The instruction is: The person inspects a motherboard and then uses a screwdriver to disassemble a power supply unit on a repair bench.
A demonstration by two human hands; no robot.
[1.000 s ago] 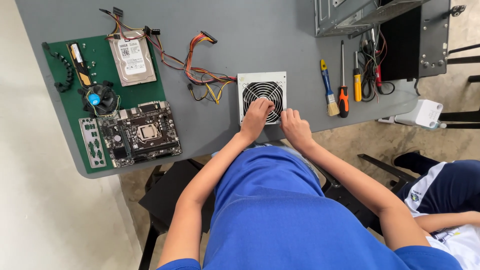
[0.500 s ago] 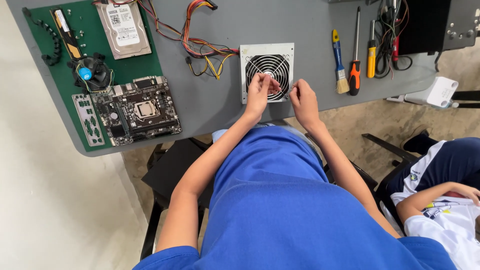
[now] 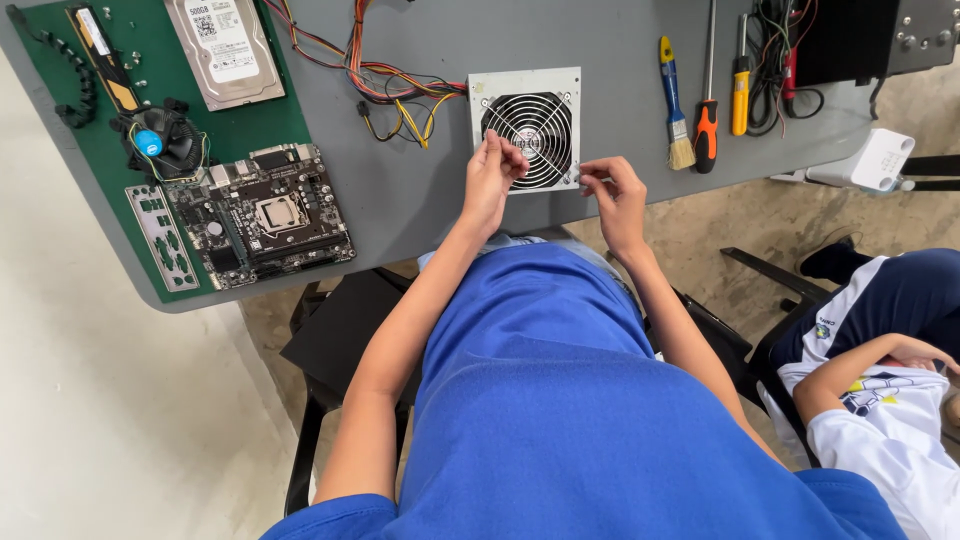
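A silver power supply [image 3: 540, 90] with a round fan grille lies face-up on the grey table [image 3: 420, 200], and its bundle of coloured cables [image 3: 390, 85] trails to the left. My left hand [image 3: 488, 185] hovers over the grille's near left part with fingertips pinched together; whether something small sits between them is not visible. My right hand [image 3: 617, 195] pinches at the near right corner of the power supply. Both forearms reach out from my blue shirt.
A green mat [image 3: 60, 110] at the left carries a motherboard [image 3: 265, 215], a cooler fan [image 3: 160, 140], a hard drive [image 3: 225, 45] and a metal port plate [image 3: 155, 235]. A brush [image 3: 675, 100] and screwdrivers [image 3: 707, 120] lie to the right. Another seated person [image 3: 880, 400] is at the lower right.
Both hands went from resting together at the power supply's near edge to pinched fingertips. The right hand drew apart to the near right corner. The view tilted toward the table.
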